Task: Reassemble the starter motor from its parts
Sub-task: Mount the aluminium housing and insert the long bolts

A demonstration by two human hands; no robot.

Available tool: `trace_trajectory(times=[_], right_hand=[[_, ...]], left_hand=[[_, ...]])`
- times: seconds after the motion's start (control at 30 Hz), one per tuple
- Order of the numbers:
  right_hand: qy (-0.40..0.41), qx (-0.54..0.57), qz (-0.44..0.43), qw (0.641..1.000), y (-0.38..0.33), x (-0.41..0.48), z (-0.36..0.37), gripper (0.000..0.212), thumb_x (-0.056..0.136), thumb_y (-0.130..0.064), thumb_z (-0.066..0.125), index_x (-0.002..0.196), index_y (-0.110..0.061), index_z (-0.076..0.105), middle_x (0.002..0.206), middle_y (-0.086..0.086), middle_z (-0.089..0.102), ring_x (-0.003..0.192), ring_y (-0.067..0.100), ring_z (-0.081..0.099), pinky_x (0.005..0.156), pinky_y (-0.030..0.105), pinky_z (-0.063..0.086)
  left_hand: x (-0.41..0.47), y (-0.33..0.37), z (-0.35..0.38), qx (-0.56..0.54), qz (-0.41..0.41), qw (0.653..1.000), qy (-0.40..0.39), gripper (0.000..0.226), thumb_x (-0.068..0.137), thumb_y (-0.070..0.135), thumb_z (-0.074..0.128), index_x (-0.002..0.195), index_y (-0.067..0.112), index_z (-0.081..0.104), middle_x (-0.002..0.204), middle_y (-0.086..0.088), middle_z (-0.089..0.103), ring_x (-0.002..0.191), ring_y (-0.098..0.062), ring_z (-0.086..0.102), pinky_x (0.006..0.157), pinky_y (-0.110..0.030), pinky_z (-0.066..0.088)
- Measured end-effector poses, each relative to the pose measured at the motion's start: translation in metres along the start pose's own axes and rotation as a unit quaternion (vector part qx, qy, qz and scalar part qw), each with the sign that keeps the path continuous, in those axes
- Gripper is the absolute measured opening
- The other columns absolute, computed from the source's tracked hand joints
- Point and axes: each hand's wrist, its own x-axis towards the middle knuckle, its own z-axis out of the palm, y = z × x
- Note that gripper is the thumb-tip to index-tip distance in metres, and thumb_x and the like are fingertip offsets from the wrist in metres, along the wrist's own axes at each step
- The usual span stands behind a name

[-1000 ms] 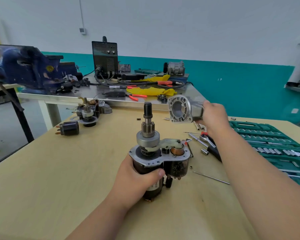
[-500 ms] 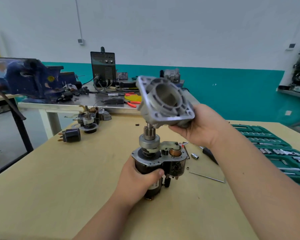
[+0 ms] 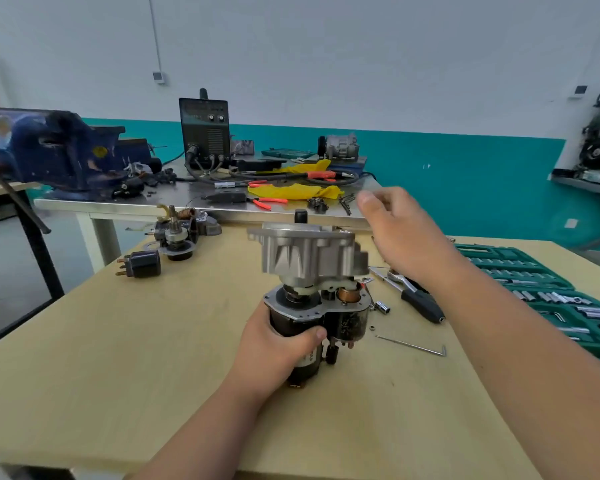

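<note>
The starter motor body [image 3: 312,317] stands upright on the wooden table [image 3: 118,358], and my left hand [image 3: 274,344] is wrapped around its black lower part. A grey aluminium nose housing [image 3: 309,252] sits over the shaft, slightly above the motor's plate, with the black shaft tip [image 3: 300,215] poking out on top. My right hand [image 3: 399,230] hovers just right of the housing, blurred, fingers apart and holding nothing. A copper-coloured plunger [image 3: 347,294] shows under the housing's right side.
A second dismantled starter [image 3: 179,233] and a black solenoid [image 3: 142,264] lie at the table's far left. A ratchet [image 3: 409,292], a small socket [image 3: 383,308] and a thin hex key [image 3: 413,346] lie right of the motor. A green socket set case [image 3: 548,296] fills the right edge.
My right hand carried the nose housing from the right, lowered it over the shaft, then let go and pulled away to the right. My left hand kept its grip on the motor.
</note>
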Motion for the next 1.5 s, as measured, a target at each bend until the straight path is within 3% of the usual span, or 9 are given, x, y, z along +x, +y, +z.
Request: trace_trajectory(times=[0.1,0.2,0.3,0.47,0.7,0.83,1.17,1.37,1.5], right_hand=[[-0.179,-0.023,-0.071,0.981,0.003,-0.006,0.008,0.076,0.082,-0.07,0.048,0.146,-0.036,0.026,0.134,-0.021,0.041,0.121,0.002,0.042,0.093,0.028,0.038],[-0.25,-0.038,-0.098,0.962,0.009,-0.006,0.017,0.072,0.083,-0.064,0.053,0.145,-0.036,0.031,0.14,-0.02,0.041,0.121,-0.007,0.042,0.093,0.014,0.038],[-0.243,-0.092,-0.134,0.956,0.008,-0.009,0.016,0.071,0.078,-0.059,0.061,0.142,-0.038,0.037,0.123,-0.024,0.047,0.099,-0.021,0.047,0.073,0.002,0.038],[-0.139,-0.044,-0.146,0.979,0.016,-0.019,0.025,0.058,0.083,-0.04,0.07,0.136,-0.038,0.046,0.115,-0.026,0.053,0.102,-0.011,0.053,0.08,0.006,0.04],[-0.048,-0.003,-0.169,0.984,0.03,-0.041,0.036,0.05,0.078,-0.038,0.076,0.116,-0.049,0.046,0.097,-0.039,0.052,0.097,-0.023,0.048,0.075,-0.004,0.035],[0.01,-0.026,-0.207,0.978,0.034,-0.044,0.035,0.045,0.074,-0.037,0.079,0.111,-0.039,0.052,0.092,-0.036,0.05,0.094,-0.025,0.046,0.074,-0.005,0.032],[-0.068,0.017,-0.168,0.983,0.036,-0.043,0.043,0.043,0.079,-0.038,0.07,0.109,-0.044,0.039,0.097,-0.029,0.053,0.092,-0.018,0.05,0.07,-0.001,0.035],[-0.042,0.067,-0.17,0.982,0.042,-0.048,0.046,0.047,0.076,-0.029,0.078,0.103,-0.047,0.043,0.096,-0.028,0.056,0.091,-0.012,0.057,0.07,0.003,0.041],[-0.026,0.077,-0.171,0.982,0.044,-0.05,0.048,0.049,0.075,-0.026,0.08,0.1,-0.047,0.044,0.098,-0.026,0.056,0.09,-0.015,0.055,0.069,0.0,0.039]], left_hand=[[0.0,0.003,-0.001,0.01,0.006,1.0,-0.002,0.056,0.055,0.04,0.077,0.108,0.028,0.064,0.098,0.014,0.073,0.092,-0.002,0.068,0.069,-0.011,0.05],[-0.001,0.006,-0.002,0.013,0.022,1.0,-0.004,0.046,0.062,0.033,0.076,0.106,0.03,0.066,0.096,0.014,0.073,0.088,0.0,0.068,0.068,-0.009,0.049],[-0.001,0.007,-0.003,0.015,0.024,1.0,0.0,0.039,0.059,0.038,0.075,0.097,0.041,0.067,0.091,0.016,0.073,0.083,0.002,0.068,0.067,-0.01,0.048],[0.0,0.002,-0.002,-0.008,0.014,1.0,0.004,0.057,0.055,0.04,0.077,0.109,0.031,0.062,0.102,0.017,0.072,0.096,-0.001,0.067,0.074,-0.014,0.051],[0.001,0.002,-0.002,-0.012,0.027,0.999,-0.011,0.05,0.059,0.035,0.079,0.107,0.037,0.063,0.103,0.015,0.072,0.097,-0.002,0.067,0.073,-0.012,0.05],[0.002,0.001,-0.003,-0.021,0.027,0.999,-0.012,0.05,0.059,0.034,0.079,0.106,0.036,0.064,0.103,0.013,0.073,0.097,-0.003,0.067,0.073,-0.012,0.05],[0.004,0.0,-0.005,-0.019,0.037,0.999,-0.026,0.062,0.059,0.037,0.077,0.117,0.023,0.06,0.106,0.009,0.072,0.101,-0.008,0.067,0.077,-0.017,0.052],[0.005,0.0,-0.005,-0.014,0.04,0.998,-0.036,0.057,0.059,0.038,0.078,0.113,0.03,0.061,0.106,0.012,0.072,0.101,-0.006,0.067,0.077,-0.016,0.051],[0.003,0.003,-0.008,-0.035,0.073,0.997,-0.016,0.08,0.057,0.046,0.081,0.127,0.021,0.05,0.117,0.007,0.067,0.113,-0.013,0.062,0.085,-0.022,0.051]])
